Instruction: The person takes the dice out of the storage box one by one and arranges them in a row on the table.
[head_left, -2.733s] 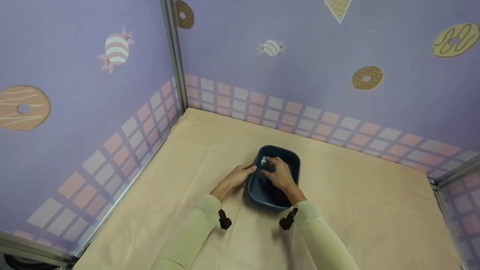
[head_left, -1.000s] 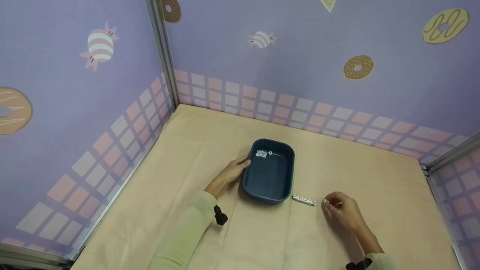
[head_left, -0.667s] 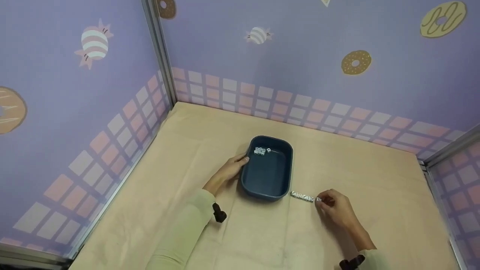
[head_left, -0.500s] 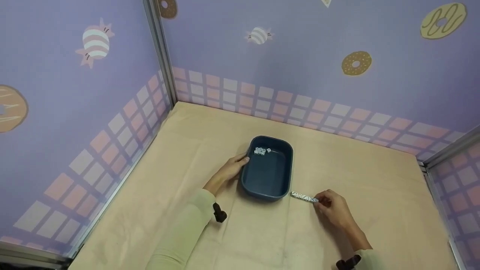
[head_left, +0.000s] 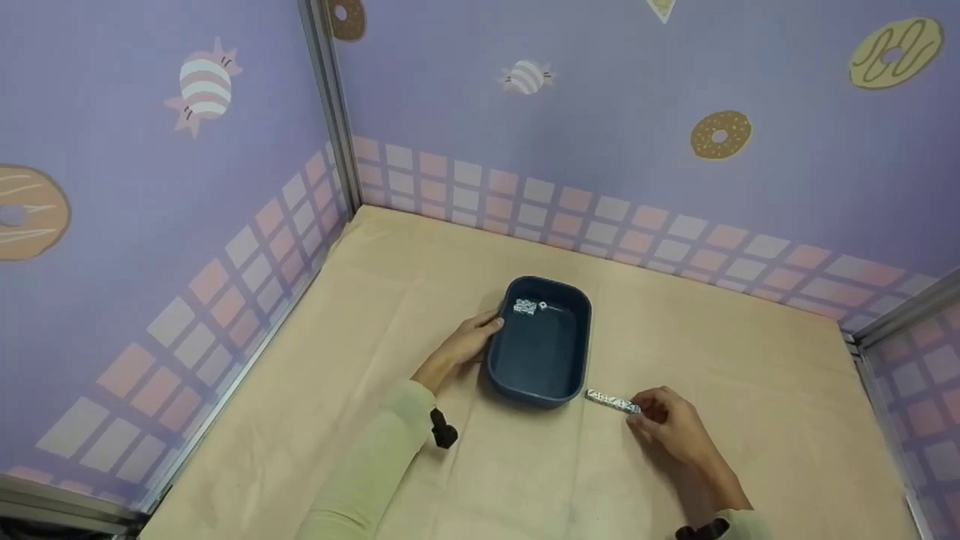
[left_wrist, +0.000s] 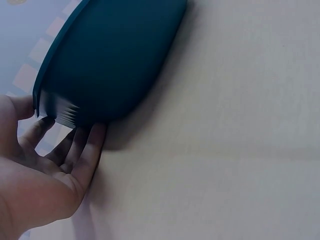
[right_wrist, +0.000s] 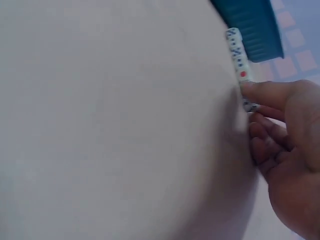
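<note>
The left hand (head_left: 466,345) rests against the left wall of a dark blue tray (head_left: 501,367) in the middle of the paper-covered worktop (head_left: 315,390). Its fingers (left_wrist: 82,150) lie straight along the tray's side with the thumb at the rim, steadying it rather than gripping. Inside the tray, at its far end, sits a small cluster of white dice (head_left: 525,307), with one more die (head_left: 543,306) just beside it. To the right of the tray's near corner, a short row of dice (head_left: 611,401) lies on the worktop, close to the tray. The right hand (head_left: 667,424) is at the row's right end, fingers curled, its fingertips (right_wrist: 255,91) touching the end die.
</note>
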